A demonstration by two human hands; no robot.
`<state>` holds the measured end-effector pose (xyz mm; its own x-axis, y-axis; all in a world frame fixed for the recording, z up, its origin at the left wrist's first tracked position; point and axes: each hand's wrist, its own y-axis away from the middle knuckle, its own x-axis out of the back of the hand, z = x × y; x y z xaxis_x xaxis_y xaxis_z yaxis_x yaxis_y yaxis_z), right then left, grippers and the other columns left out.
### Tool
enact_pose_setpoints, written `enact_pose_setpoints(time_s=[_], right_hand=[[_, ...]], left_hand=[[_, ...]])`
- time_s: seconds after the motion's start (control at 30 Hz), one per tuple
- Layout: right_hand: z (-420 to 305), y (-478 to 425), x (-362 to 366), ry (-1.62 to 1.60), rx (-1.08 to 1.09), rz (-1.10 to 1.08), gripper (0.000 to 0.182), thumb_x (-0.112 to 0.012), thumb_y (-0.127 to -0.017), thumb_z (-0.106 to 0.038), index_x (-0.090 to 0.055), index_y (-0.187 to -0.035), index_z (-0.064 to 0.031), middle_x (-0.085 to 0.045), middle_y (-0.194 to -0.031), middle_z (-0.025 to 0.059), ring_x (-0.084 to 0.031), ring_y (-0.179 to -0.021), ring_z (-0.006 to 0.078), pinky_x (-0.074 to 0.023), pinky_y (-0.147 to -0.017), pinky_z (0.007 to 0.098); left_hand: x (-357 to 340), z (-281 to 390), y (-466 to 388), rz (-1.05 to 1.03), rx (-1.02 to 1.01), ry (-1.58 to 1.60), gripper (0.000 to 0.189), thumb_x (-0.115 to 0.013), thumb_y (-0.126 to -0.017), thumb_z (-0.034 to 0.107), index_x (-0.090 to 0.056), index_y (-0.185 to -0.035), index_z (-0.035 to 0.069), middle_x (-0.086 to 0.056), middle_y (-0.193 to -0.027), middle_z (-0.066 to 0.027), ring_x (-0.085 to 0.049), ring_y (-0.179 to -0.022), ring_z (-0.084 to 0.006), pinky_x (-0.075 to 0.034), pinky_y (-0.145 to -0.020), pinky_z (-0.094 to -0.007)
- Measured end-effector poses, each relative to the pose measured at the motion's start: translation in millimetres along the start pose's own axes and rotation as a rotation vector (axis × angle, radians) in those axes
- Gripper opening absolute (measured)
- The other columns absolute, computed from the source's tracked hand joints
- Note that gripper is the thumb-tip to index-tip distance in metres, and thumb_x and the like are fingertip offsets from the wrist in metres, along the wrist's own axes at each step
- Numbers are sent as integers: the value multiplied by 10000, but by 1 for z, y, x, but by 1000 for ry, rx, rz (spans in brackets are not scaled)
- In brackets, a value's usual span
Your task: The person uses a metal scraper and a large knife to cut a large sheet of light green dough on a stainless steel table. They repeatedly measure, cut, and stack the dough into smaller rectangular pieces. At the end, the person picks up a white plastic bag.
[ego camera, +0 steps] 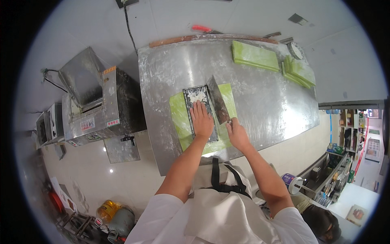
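Note:
A sheet of green dough (178, 114) lies on the floured steel worktable near its front edge. On the sheet rests a dark rectangular tray or template (196, 95), dusted with flour. My left hand (201, 120) presses flat on it, fingers extended. My right hand (237, 132) grips the handle of a broad-bladed knife (218, 102), whose blade stands along the tray's right long side, over the dough. Whether the edge has cut through the dough cannot be seen. Stacks of green dough sheets (255, 56) and folded green dough (298, 71) sit at the back right of the table.
A long wooden rolling pin (195, 38) lies along the table's back edge, with a red-handled tool (201, 28) behind it. A round container (295, 51) stands at the back right corner. A steel machine (100, 106) stands left of the table. Another person (323, 222) is at the lower right.

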<state>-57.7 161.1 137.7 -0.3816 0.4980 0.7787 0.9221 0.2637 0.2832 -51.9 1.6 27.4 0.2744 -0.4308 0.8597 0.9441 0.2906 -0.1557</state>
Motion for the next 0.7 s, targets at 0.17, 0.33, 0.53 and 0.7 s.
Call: enact_pose_setpoints(time_s=[0.17,0.33,0.53,0.7], right_hand=[[-16,-17,2,20,36,-81,300,-524,-1021,-242,-432,-1028,44,-653,-824,327,-635,-784,521,-496,-687,586],[-15,-18,0,-59,33,-101,307,-520,-1024,-245,-430,-1027,49,-651,-832,337,-634,-805,528,-495,-703,581],[-5,0,7,-76,-35,-179,301,-505,-1038,-247,-421,-1046,43,-652,-841,334,-630,-838,539,-485,-729,578],[11,54,5,-76,-12,-149,299,-495,-1037,-242,-421,-1049,48,-647,-835,337,-626,-837,543,-480,-735,584]], left_hand=[[-3,0,2,21,-11,14,617,-557,-901,168,-406,-1427,-118,-328,-1562,-257,-234,-1488,-418,-147,-1231,-562],[-6,-2,6,-12,-10,6,637,-556,-910,184,-389,-1447,-115,-297,-1587,-252,-193,-1513,-399,-110,-1242,-542],[-8,-1,7,31,-37,-18,627,-552,-913,189,-394,-1439,-115,-318,-1571,-256,-208,-1501,-410,-106,-1237,-555],[-12,2,9,33,-46,-97,639,-545,-924,207,-381,-1457,-104,-317,-1574,-245,-196,-1511,-397,-102,-1248,-536]])
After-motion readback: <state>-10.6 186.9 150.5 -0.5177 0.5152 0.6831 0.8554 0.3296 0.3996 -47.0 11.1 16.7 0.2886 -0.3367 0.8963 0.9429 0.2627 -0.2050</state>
